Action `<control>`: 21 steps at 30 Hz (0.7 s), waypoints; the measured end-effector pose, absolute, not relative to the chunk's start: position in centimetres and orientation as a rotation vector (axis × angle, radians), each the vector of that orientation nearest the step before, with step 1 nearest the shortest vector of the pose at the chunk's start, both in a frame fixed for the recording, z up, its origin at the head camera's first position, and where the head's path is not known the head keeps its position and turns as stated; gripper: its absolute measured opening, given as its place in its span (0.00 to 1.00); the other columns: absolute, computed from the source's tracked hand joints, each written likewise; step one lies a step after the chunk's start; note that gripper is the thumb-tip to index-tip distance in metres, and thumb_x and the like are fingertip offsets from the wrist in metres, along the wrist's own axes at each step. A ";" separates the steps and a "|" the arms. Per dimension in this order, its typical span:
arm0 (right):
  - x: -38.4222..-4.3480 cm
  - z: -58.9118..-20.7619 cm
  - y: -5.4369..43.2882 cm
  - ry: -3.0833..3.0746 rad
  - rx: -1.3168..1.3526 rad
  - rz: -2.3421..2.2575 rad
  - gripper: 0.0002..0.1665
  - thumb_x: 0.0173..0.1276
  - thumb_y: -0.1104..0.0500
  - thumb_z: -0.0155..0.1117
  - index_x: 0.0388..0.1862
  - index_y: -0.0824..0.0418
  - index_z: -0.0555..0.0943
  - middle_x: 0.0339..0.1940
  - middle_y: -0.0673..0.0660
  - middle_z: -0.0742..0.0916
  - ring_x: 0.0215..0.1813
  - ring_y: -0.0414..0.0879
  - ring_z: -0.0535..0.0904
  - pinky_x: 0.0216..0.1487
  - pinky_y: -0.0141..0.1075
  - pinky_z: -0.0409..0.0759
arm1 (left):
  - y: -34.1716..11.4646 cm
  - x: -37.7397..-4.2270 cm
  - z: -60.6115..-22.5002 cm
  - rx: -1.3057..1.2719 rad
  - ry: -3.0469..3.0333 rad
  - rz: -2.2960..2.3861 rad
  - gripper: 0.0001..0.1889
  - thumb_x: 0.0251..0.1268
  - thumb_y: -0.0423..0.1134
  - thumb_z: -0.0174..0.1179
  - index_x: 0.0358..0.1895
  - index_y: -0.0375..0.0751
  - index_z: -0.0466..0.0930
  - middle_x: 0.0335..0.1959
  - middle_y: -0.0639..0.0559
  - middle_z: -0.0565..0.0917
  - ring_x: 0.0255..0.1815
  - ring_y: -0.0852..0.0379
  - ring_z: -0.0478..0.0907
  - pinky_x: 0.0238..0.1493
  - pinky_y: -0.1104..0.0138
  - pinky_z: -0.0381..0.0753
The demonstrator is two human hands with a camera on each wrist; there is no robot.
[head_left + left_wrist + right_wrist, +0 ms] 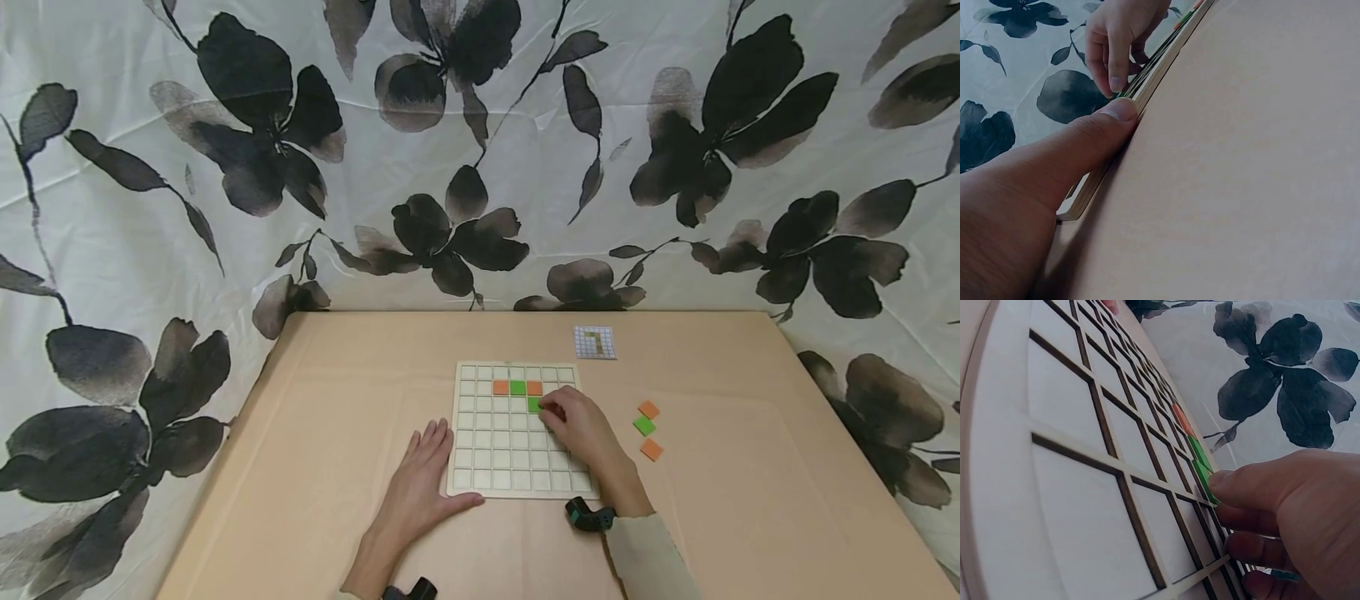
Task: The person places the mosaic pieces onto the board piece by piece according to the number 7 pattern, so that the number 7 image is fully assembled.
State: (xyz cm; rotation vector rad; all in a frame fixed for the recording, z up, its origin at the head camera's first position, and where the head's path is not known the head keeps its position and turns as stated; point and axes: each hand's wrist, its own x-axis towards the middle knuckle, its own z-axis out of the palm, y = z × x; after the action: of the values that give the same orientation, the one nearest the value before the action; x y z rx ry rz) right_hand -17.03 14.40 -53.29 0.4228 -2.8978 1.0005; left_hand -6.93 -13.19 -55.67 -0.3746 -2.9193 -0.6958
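One tabletop (262,517), one braced grid board (501,459), one pinched green tile (533,404)
At the board's left edge, left hand (422,479), fingers straight, thumb spread to the near edge (probably against sliding); over it, right hand (587,429), pinching that tile, apparently for squaring into its cell; beyond, one pattern card (585,343), likely for easy viewing; smallest, seven tiles: that one, two orange tiles (500,387) and one set green tile (517,387) in the row above, two loose orange tiles (652,450) and one loose green tile (643,426) within right-hand reach.
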 end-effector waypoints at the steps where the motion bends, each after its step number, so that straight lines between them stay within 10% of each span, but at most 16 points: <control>1: -17.0 -53.2 14.4 -2.903 0.421 1.005 0.09 0.68 0.57 0.69 0.46 0.56 0.87 0.37 0.48 0.84 0.35 0.40 0.73 0.34 0.29 0.75 | -13.2 -6.9 -55.7 -0.374 -2.920 -0.700 0.60 0.46 0.78 0.63 0.74 0.33 0.65 0.78 0.40 0.63 0.82 0.45 0.56 0.84 0.53 0.51; 21: -17.1 -52.4 16.1 -2.901 0.312 1.008 0.12 0.69 0.56 0.68 0.48 0.57 0.84 0.40 0.51 0.82 0.38 0.44 0.74 0.35 0.31 0.75 | -13.2 -6.9 -55.2 -0.394 -2.917 -0.732 0.59 0.46 0.74 0.66 0.74 0.31 0.64 0.78 0.38 0.63 0.82 0.44 0.55 0.85 0.54 0.49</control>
State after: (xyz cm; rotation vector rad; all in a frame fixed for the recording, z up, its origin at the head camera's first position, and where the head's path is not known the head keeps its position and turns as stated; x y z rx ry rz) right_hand -17.13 16.12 -52.36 0.3118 -2.9011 1.0080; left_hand -6.93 -13.24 -55.21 -0.3942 -2.9174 -0.7319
